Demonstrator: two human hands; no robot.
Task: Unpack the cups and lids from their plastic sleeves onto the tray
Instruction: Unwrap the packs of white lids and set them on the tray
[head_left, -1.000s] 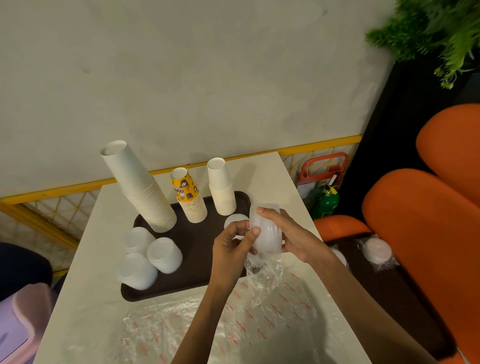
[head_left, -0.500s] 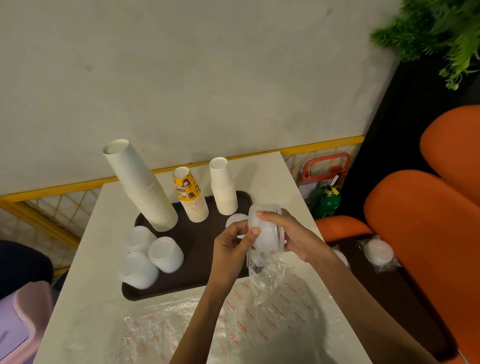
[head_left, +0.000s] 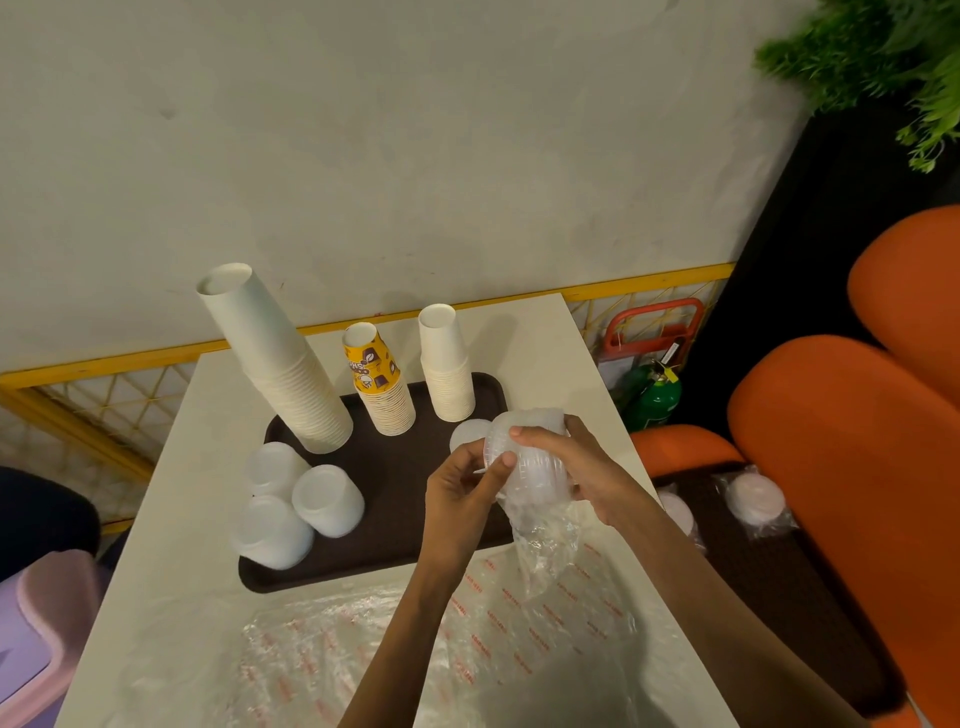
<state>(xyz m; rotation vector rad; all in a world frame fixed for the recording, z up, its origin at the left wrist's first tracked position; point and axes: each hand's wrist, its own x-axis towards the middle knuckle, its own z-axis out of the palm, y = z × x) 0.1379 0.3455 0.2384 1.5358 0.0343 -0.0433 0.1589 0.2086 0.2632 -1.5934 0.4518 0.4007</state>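
Grips the sleeved lid stack (head_left: 530, 460) in right hand (head_left: 587, 470), fingers curled round it, over the tray's (head_left: 395, 462) near right corner. Pinches its left edge with left hand (head_left: 460, 493). Long axis far-to-near, loose sleeve tail (head_left: 545, 551) hanging nearward; likely strips that way.

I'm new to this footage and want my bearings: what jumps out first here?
The left hand and right hand grip a stack of lids, its plastic sleeve hanging below, over the right edge of the brown tray. A tall leaning stack of white cups stands at its back left.
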